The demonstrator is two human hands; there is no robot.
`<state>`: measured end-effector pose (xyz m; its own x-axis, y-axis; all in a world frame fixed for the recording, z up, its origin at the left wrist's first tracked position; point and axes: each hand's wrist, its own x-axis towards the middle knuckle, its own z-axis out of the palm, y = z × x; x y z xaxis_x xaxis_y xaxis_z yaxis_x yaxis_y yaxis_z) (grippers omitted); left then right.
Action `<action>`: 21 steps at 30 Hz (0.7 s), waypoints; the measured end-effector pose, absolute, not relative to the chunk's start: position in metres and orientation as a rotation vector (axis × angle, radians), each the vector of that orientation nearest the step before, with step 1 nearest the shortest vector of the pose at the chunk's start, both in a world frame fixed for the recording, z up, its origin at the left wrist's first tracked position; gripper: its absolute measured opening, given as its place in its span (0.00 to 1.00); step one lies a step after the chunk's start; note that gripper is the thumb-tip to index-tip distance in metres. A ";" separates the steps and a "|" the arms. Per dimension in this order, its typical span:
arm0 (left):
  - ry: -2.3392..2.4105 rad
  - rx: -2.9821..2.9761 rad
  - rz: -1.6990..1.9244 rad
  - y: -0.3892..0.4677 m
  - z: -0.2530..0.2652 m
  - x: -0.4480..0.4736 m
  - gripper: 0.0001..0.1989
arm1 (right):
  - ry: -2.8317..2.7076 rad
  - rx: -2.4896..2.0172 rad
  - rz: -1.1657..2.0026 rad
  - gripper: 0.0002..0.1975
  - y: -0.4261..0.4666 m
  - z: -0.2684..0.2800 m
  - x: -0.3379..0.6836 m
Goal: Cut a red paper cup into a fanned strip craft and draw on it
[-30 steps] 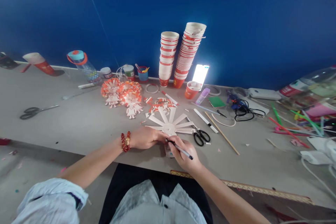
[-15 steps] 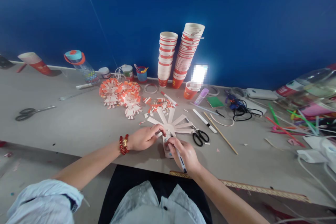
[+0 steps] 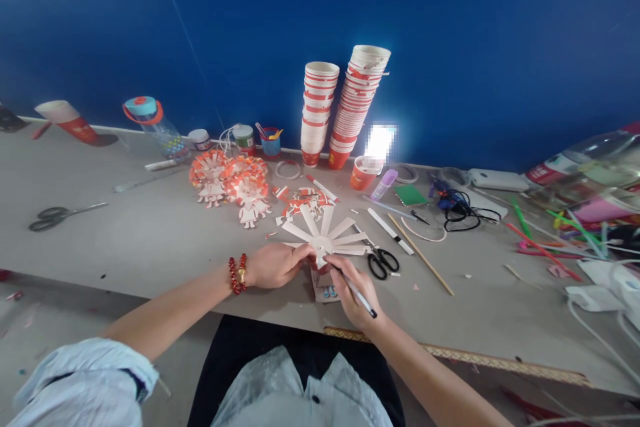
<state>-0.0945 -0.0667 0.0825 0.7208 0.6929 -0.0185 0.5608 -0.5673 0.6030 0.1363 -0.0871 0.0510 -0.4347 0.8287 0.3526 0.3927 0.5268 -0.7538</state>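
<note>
A paper cup cut into long white strips (image 3: 327, 221) lies fanned out like a flower at the near middle of the table. My left hand (image 3: 277, 265), with a red bead bracelet at the wrist, pinches its near edge between thumb and fingers. In my right hand (image 3: 357, 293) is a pen (image 3: 361, 296), its tip end by the near part of the cut cup and partly hidden by my fingers. Under my hands lies a small piece with blue printed marks (image 3: 329, 292). Black-handled scissors (image 3: 384, 261) rest just right of the strips.
Finished-looking paper figures with orange fringes (image 3: 240, 180) lie left of centre, beside orange scraps (image 3: 305, 201). Two tall cup stacks (image 3: 316, 117) stand at the blue wall. Another pair of scissors (image 3: 57, 215) lies far left; a wooden stick (image 3: 425, 260) and cables (image 3: 467, 210) lie right.
My right hand has shifted slightly right and the pen has swung to a flatter slant. My left fingers have moved onto the cup's near edge, and more of the blue-marked piece shows.
</note>
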 end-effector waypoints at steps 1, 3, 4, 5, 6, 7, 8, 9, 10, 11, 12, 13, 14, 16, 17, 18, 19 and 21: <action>0.940 2.328 0.294 -0.066 0.084 -0.094 0.16 | -2.001 -0.972 0.785 0.12 -0.087 0.052 0.137; 0.937 2.334 0.286 -0.066 0.085 -0.094 0.15 | -1.967 -0.935 0.805 0.12 -0.087 0.054 0.140; 0.944 2.345 0.275 -0.066 0.086 -0.094 0.15 | -1.970 -0.914 0.814 0.11 -0.087 0.055 0.140; 0.955 2.361 0.262 -0.065 0.086 -0.094 0.16 | -1.979 -0.898 0.833 0.11 -0.087 0.055 0.141; 0.969 2.378 0.250 -0.065 0.086 -0.094 0.16 | -1.987 -0.890 0.866 0.10 -0.087 0.055 0.141; 0.985 2.394 0.239 -0.065 0.085 -0.094 0.16 | -1.989 -0.889 0.908 0.09 -0.087 0.055 0.141; 0.997 2.410 0.229 -0.065 0.085 -0.095 0.17 | -1.989 -0.893 0.947 0.07 -0.087 0.054 0.140; 1.008 2.424 0.220 -0.064 0.084 -0.095 0.17 | -1.988 -0.903 0.979 0.06 -0.087 0.053 0.139; 1.017 2.436 0.211 -0.064 0.084 -0.095 0.16 | -1.989 -0.917 0.998 0.05 -0.086 0.051 0.138; 1.025 2.449 0.200 -0.064 0.083 -0.095 0.16 | -1.995 -0.934 1.004 0.04 -0.086 0.050 0.137; 1.034 2.463 0.187 -0.064 0.083 -0.095 0.16 | -2.005 -0.950 1.005 0.05 -0.085 0.048 0.135; 1.043 2.481 0.172 -0.064 0.083 -0.095 0.15 | -2.012 -0.965 1.004 0.05 -0.084 0.047 0.134; 1.054 2.501 0.154 -0.065 0.083 -0.095 0.15 | -2.018 -0.980 1.005 0.06 -0.084 0.046 0.133; 1.070 2.550 0.119 -0.066 0.084 -0.095 0.15 | -2.032 -1.010 1.003 0.05 -0.083 0.046 0.131; 1.072 2.576 0.104 -0.066 0.084 -0.095 0.16 | -2.044 -1.025 0.996 0.05 -0.083 0.046 0.131; 1.071 2.601 0.091 -0.067 0.084 -0.094 0.16 | -2.056 -1.036 0.986 0.05 -0.083 0.046 0.131; 1.070 2.624 0.081 -0.067 0.084 -0.094 0.16 | -2.066 -1.042 0.977 0.05 -0.083 0.047 0.131; 1.061 2.668 0.063 -0.068 0.083 -0.094 0.17 | -2.077 -1.046 0.963 0.05 -0.084 0.049 0.131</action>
<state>-0.0944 -0.0683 0.0834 0.7310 0.6799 -0.0581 0.6682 -0.6959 0.2632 0.1306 -0.0839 0.0488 -0.4983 0.8448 0.1949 0.3971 0.4222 -0.8149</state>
